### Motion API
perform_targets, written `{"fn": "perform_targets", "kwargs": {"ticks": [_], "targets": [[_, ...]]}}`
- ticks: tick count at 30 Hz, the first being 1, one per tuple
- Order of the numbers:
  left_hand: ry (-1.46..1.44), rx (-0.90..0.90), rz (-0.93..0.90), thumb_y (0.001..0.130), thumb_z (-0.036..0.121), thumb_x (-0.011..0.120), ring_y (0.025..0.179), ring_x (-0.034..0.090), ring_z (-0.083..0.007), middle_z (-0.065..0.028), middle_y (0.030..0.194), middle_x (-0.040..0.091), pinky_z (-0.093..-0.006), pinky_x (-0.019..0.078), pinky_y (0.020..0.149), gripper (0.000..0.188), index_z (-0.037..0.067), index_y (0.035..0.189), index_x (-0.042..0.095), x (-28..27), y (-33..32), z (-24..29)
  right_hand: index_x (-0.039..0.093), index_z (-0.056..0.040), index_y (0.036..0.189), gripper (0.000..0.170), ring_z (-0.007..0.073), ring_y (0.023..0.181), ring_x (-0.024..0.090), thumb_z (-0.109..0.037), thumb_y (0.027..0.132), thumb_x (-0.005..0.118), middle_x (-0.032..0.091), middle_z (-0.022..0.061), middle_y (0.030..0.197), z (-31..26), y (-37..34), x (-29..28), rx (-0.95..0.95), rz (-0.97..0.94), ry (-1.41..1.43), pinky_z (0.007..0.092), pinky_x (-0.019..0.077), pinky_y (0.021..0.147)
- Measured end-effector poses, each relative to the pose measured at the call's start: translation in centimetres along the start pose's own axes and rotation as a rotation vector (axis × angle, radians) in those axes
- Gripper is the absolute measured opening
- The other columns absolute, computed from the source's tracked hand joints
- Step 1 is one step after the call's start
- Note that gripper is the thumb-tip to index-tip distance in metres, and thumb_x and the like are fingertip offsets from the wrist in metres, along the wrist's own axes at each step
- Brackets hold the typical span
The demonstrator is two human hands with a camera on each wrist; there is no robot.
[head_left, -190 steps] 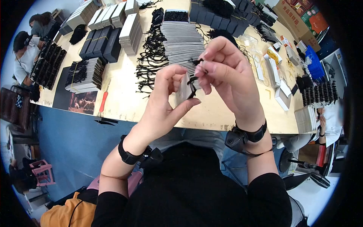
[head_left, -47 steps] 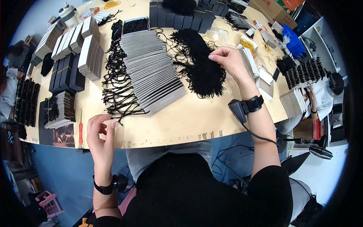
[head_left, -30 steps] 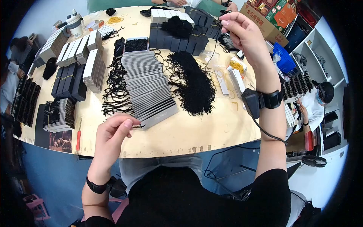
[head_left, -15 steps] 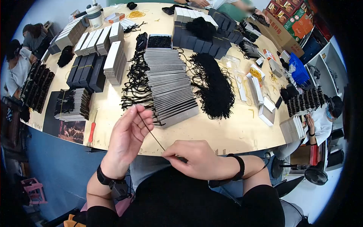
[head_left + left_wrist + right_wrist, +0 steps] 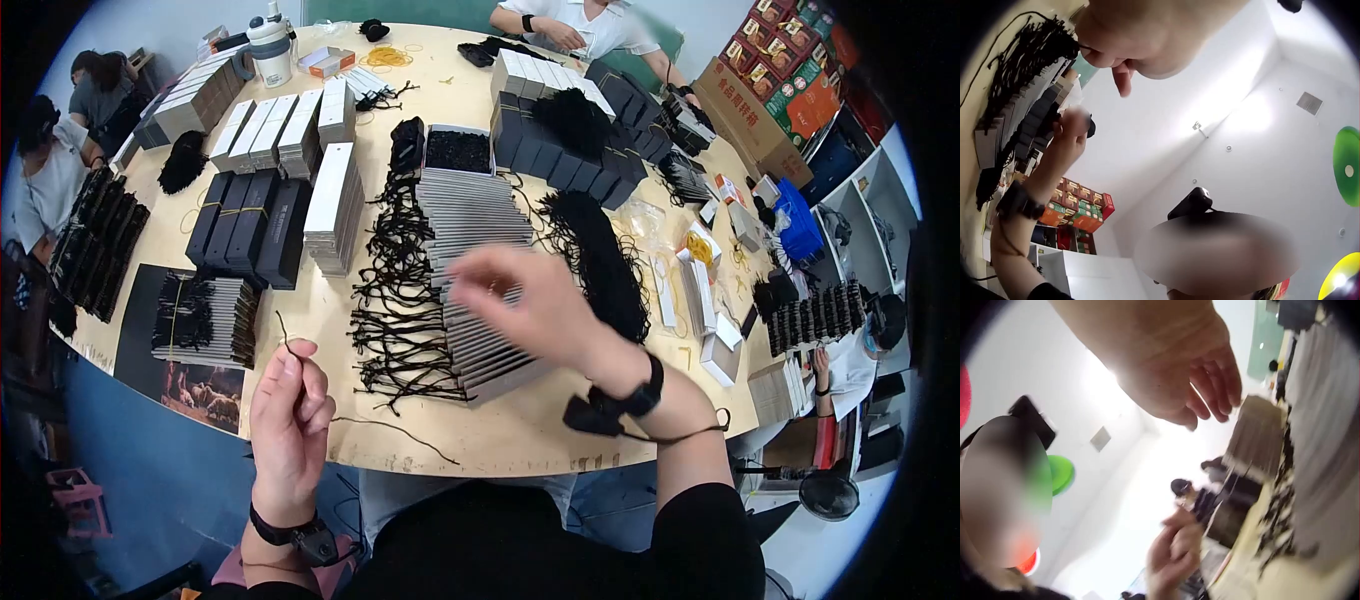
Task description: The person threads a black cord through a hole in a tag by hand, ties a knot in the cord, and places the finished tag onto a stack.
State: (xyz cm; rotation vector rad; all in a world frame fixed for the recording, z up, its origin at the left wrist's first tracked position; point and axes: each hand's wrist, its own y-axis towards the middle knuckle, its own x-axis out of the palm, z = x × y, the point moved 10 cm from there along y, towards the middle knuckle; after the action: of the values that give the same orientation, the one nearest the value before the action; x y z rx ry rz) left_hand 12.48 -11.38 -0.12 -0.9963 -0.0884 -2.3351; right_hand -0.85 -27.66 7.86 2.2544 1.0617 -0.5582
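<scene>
Left hand [image 5: 290, 425] pinches cord [image 5: 282, 328] near table edge [image 5: 520, 469] — right hand [image 5: 535, 305] above gray cards [image 5: 470, 205].

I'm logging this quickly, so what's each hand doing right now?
Left hand: closed, pinching a thin black cord.
Right hand: open, fingers loosely bent, holding nothing visible, above the row of grey cards.

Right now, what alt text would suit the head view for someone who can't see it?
A person's left hand pinches a thin dark cord at a pale worktable. The right hand, blurred and open, hovers over a row of grey cards beside a black cord bundle.
</scene>
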Motion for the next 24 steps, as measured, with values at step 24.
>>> {"fn": "perform_targets", "kwargs": {"ticks": [24], "targets": [[0.288,-0.022,-0.044,0.090,0.015,0.045,0.049,0.026,-0.0013,0.0052,0.062,0.038,-0.0170,0.0194,0.044,0.019,0.000,0.092,0.056,-1.2,0.2,-1.0,0.066,0.0016,0.084,0.022,0.0129,0.061,0.062,-0.019,0.079,0.062,0.064,0.0108,0.071,21.5,14.4,-4.5,0.437,0.247,0.004,0.0241,0.0490,0.059]]}}
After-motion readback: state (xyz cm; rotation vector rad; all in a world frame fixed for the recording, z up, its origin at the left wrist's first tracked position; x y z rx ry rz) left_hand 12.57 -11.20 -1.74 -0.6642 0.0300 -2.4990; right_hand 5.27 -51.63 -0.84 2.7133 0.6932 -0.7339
